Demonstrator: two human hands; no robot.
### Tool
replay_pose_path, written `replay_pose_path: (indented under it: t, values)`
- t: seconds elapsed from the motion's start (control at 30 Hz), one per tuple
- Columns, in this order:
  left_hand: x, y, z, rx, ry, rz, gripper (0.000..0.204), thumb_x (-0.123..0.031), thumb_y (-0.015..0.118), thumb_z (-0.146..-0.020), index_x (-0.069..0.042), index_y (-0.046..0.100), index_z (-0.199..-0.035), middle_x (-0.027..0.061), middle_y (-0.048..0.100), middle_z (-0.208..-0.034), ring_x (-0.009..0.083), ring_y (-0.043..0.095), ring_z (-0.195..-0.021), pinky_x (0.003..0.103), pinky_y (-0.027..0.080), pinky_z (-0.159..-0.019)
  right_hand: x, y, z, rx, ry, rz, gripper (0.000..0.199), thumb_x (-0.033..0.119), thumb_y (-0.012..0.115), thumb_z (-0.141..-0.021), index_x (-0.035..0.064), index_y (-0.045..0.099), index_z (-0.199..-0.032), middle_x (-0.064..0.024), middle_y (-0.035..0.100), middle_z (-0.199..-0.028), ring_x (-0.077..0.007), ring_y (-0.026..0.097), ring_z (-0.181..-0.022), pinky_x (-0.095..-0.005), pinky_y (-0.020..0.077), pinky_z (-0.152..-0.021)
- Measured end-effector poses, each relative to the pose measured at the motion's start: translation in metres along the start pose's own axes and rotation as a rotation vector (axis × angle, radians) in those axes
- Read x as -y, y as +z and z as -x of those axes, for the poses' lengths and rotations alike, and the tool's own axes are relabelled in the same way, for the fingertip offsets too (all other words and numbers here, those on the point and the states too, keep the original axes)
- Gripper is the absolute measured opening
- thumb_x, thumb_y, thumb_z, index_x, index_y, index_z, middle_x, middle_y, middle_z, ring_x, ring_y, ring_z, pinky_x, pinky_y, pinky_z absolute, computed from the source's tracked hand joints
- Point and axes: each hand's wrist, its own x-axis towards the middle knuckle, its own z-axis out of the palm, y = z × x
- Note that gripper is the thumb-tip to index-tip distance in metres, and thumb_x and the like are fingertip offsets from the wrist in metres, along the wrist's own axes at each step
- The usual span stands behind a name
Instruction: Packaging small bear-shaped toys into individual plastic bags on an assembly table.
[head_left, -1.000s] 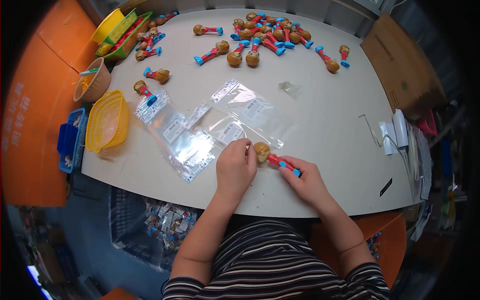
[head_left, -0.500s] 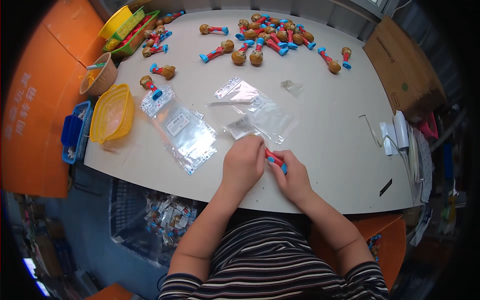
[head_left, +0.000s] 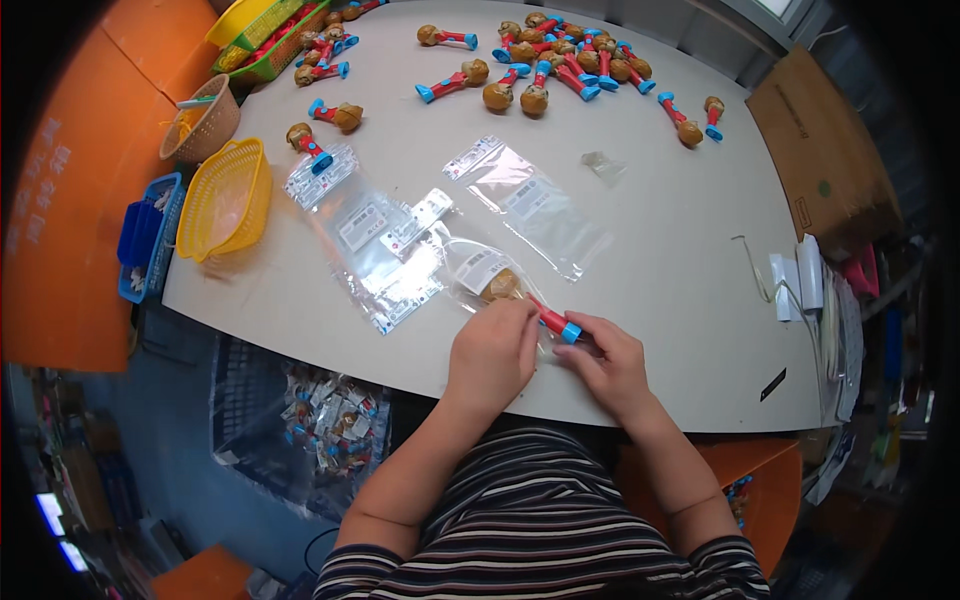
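A toy figure with a round brown head, red body and blue base lies slanted before me. Its head shows through a clear plastic bag with a white label. My left hand is closed on the bag around the toy's middle, its fingertips partly hidden. At the blue end, the thumb and fingers of my right hand close around the base. Just beyond lies a flat clear bag. Left of it, several more clear bags overlap in a pile.
Several similar toys are heaped at the far side. Baskets line the left edge, and a cardboard box stands at the right. Below the table, a blue crate contains bagged toys. A crumpled plastic scrap lies right of the flat bag.
The toy's head has come into sight inside the bag, beyond my left hand. My right hand has shifted slightly right and nearer to me. The whole view has tilted a little.
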Motion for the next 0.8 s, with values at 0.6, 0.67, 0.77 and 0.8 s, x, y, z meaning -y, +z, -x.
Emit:
replay_pose_path:
  t: [0.6,0.67,0.77,0.8]
  values:
    - [-0.016,0.002,0.014,0.099,0.053,-0.014,0.015,-0.004,0.068,-0.082,-0.002,0.063,-0.096,0.0131,0.062,-0.080,0.0314,0.062,-0.074,0.039,0.050,-0.066,-0.019,0.000,-0.014,-0.099,-0.230,0.187,0.028,0.004,0.078,-0.075,0.0025,0.063,-0.099,-0.0107,0.062,-0.093,-0.0221,0.063,-0.076,-0.0322,0.0522,-0.062]
    - [-0.016,0.002,0.015,0.088,0.103,-0.033,0.013,-0.006,0.064,-0.083,-0.003,0.059,-0.095,0.0118,0.056,-0.078,0.0298,0.060,-0.073,0.039,0.049,-0.064,-0.017,0.001,-0.020,-0.128,-0.164,0.155,0.030,0.003,0.076,-0.076,0.0028,0.062,-0.102,-0.0106,0.061,-0.095,-0.0215,0.062,-0.077,-0.0316,0.0521,-0.062]
    - [-0.018,0.003,0.015,0.100,0.120,-0.047,0.012,-0.006,0.064,-0.083,-0.003,0.059,-0.094,0.0110,0.056,-0.077,0.0298,0.059,-0.071,0.039,0.049,-0.063,-0.014,0.007,-0.025,-0.128,-0.177,0.130,0.033,0.000,0.072,-0.078,0.0028,0.059,-0.108,-0.0103,0.060,-0.096,-0.0211,0.060,-0.078,-0.0299,0.0519,-0.064]
    - [-0.019,0.002,0.015,0.099,0.120,-0.046,0.012,-0.006,0.064,-0.083,-0.003,0.059,-0.094,0.0110,0.056,-0.077,0.0298,0.059,-0.071,0.039,0.049,-0.063,-0.014,0.011,-0.024,-0.090,-0.102,0.076,0.034,0.000,0.069,-0.080,0.0022,0.058,-0.112,-0.0115,0.061,-0.097,-0.0211,0.061,-0.079,-0.0298,0.0525,-0.066]
